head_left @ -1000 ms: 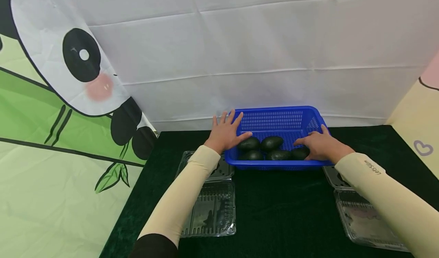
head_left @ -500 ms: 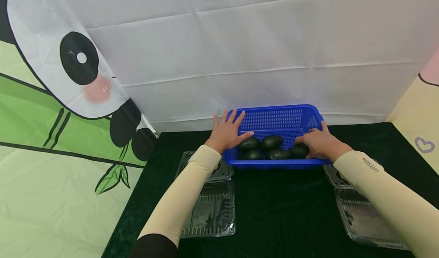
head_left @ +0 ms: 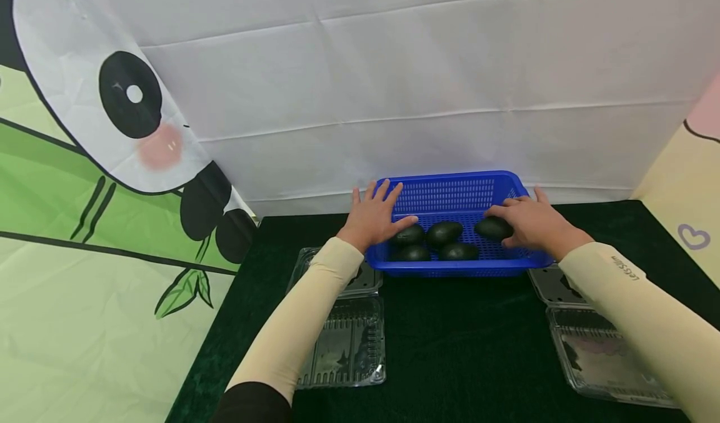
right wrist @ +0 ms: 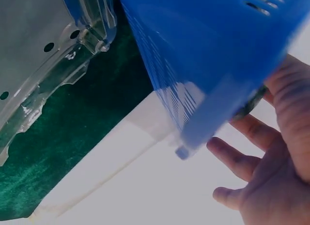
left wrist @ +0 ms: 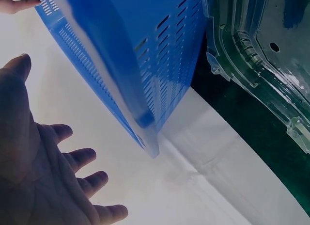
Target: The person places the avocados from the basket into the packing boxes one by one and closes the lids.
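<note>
A blue plastic basket (head_left: 450, 267) with slotted sides stands at the back of the table. Several dark green avocados (head_left: 444, 233) lie in its left and middle part. At the basket's right end my right hand (head_left: 534, 225) grips one avocado (head_left: 492, 228) between thumb and fingers, raised above the basket floor. In the right wrist view the basket wall hides most of that avocado. Over the basket's left end my left hand (head_left: 372, 222) hovers with spread, straight fingers. The left wrist view shows this hand (left wrist: 53, 171) beside the basket wall, holding nothing.
An opened clear plastic clamshell box (head_left: 343, 348) lies on the dark green cloth (head_left: 450, 348) at left, partly under my left arm. Another clear clamshell box (head_left: 596, 354) lies at right, partly under my right arm. A white cloth wall (head_left: 394, 85) rises behind the basket.
My right hand has taken hold of the rightmost avocado and lifted it up from the others, a little toward the back. My left hand has stayed almost in place.
</note>
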Available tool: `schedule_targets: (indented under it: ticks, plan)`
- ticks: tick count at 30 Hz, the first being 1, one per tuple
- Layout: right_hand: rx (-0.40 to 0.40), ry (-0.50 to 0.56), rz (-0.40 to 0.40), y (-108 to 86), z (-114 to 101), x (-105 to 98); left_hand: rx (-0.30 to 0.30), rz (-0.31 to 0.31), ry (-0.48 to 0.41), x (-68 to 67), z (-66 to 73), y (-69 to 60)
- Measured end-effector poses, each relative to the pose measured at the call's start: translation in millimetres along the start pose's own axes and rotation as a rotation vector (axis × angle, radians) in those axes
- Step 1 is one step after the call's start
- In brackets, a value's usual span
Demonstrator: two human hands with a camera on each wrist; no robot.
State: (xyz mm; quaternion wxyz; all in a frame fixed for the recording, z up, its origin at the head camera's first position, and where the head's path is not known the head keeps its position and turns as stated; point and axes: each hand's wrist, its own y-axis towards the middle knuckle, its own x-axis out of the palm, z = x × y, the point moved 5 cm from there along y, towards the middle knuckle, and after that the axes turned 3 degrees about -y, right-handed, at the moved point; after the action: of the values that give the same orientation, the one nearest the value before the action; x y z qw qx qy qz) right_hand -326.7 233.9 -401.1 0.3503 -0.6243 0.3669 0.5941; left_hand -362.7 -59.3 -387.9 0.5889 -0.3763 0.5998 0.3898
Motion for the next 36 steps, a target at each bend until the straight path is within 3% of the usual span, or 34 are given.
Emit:
schedule_targets:
  ticks: [15, 29, 36]
  plan:
    - [-0.007, 0.014, 0.074, -16.4, -14, -18, 0.018, 0.014, 0.016, -3.2, 7.0, -9.7]
    - [-0.064, -0.022, 0.203, -52.5, -38, -44, 0.038, 0.028, 0.042, -2.0, 8.6, -17.2]
    - [-0.06, -0.045, 0.21, -68.4, -50, -55, 0.051, 0.032, 0.032, 0.2, 7.3, -21.1]
